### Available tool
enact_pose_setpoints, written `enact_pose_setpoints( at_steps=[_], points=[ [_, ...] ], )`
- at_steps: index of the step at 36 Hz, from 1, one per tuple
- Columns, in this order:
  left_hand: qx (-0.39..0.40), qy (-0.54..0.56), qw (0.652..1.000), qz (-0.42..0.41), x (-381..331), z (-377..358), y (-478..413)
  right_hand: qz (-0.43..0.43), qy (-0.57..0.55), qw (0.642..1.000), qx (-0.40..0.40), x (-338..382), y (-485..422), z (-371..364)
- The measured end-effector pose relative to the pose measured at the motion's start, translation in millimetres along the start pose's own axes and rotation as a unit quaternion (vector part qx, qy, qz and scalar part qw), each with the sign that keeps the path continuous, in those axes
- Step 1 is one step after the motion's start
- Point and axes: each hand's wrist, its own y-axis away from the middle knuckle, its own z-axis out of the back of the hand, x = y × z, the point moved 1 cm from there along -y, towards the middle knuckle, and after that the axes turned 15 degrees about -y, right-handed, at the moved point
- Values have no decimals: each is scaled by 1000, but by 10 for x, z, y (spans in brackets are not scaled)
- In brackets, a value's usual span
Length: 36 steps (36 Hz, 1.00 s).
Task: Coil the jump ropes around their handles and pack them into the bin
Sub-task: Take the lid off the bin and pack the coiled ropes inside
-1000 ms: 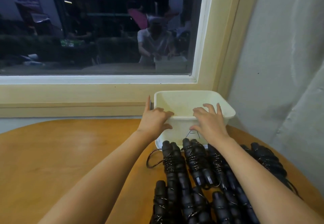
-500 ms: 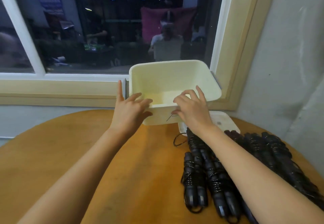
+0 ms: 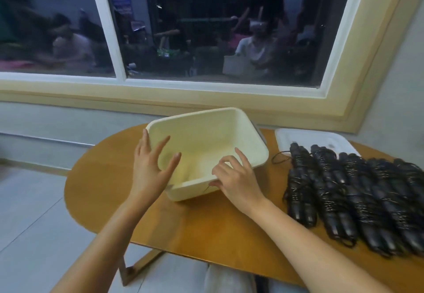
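Right hand point(image 3: 238, 183) pinches the empty bin point(image 3: 206, 136) by its near rim, left hand point(image 3: 149, 166) open against its side. I'd set it flat on the worktop point(image 3: 206, 223), close to the coiled ropes point(image 3: 344, 189).

An oval wooden table point(image 3: 206, 228) stands below a wide window point(image 3: 206, 28) with a cream frame. A flat white lid point(image 3: 321, 137) lies at the table's far right edge, near the grey wall point(image 3: 394, 90).
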Motion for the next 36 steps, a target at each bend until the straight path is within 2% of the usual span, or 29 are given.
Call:
enact_pose_setpoints(
  at_steps=[7, 13, 15, 17, 20, 22, 25, 30, 33, 36],
  points=[
    [-31, 1, 998, 52, -37, -170, 117, 26, -26, 999, -19, -122, 175, -79],
    [-38, -8, 997, 68, -178, -194, 90, 29, -97, 995, -19, -240, 232, 126],
    [-39, -10, 997, 65, -176, -188, 67, -29, -51, 997, -39, -258, 318, 305],
    [-41, -5, 997, 68, -181, -192, 55, -151, 18, 987, -57, -312, 441, 514],
    [-43, -1, 997, 72, -191, -227, 48, -378, 113, 918, 20, -478, 681, 731],
    [-47, 7, 997, 66, -189, -270, 35, -454, 168, 869, 105, -533, 820, 787],
    [-48, 14, 997, 60, -203, -332, 7, -465, 205, 842, 180, -496, 940, 776],
    [-42, 12, 998, 51, -207, -372, -40, -492, 236, 805, 231, -426, 926, 672],
    [-33, 17, 998, 58, -182, -381, -69, -503, 238, 799, 228, -421, 889, 630],
    [-26, 18, 998, 60, -165, -387, -89, -520, 184, 807, 213, -442, 879, 677]
  ],
)
